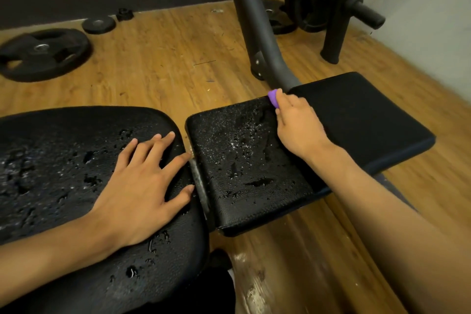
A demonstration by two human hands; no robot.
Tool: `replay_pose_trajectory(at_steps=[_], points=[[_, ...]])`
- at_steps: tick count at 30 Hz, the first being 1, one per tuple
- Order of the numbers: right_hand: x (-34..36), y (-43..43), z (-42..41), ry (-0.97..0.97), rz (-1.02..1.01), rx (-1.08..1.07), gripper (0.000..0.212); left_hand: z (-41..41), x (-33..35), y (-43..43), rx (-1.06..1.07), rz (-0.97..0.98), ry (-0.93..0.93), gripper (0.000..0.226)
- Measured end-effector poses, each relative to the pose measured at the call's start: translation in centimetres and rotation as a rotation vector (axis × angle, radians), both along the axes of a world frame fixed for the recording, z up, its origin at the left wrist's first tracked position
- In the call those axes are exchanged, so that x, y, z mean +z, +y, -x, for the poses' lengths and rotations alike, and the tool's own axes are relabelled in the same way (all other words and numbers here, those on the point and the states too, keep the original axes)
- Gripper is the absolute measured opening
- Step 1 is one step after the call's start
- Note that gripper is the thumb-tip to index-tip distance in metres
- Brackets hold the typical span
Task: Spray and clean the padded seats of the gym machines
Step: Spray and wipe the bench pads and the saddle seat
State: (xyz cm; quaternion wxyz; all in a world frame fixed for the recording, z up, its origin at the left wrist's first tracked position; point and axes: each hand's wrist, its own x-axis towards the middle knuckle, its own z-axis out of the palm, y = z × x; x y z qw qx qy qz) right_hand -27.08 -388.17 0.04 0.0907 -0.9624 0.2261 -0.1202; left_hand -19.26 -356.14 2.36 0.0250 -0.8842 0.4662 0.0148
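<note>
While the flat left hand is bracing a wet black vinyl pad, the right hand is pinching a small purple wiper, apparently wiping the neighbouring seat; next, drag nearward.

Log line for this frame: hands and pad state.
left hand: flat on wet left pad | right hand: grips purple item at far edge of wet middle pad | wipe: unfinished

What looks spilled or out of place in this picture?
Droplets lie on the large pad and the small pad, as expected after spraying. Odd is the wet sheen on the wooden floor below the small pad: liquid seems to have run off.
</note>
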Motion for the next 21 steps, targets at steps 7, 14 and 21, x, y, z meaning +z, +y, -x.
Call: replay_pose_trajectory(at_steps=[7,14,21], points=[[0.9,4.6,10.9,-0.022,-0.023,-0.181,0.041,0.0,-0.2,0.1,-0.007,0.002,-0.005,0.072],[0.6,5.9,12.7,-0.082,-0.142,-0.197,0.054,0.2,-0.2,-0.1,0.001,0.007,0.002,0.072],[0.4,1.6,4.9,-0.054,-0.093,-0.039,0.056,0.3,-0.1,-0.2,0.007,0.016,0.005,0.069]])
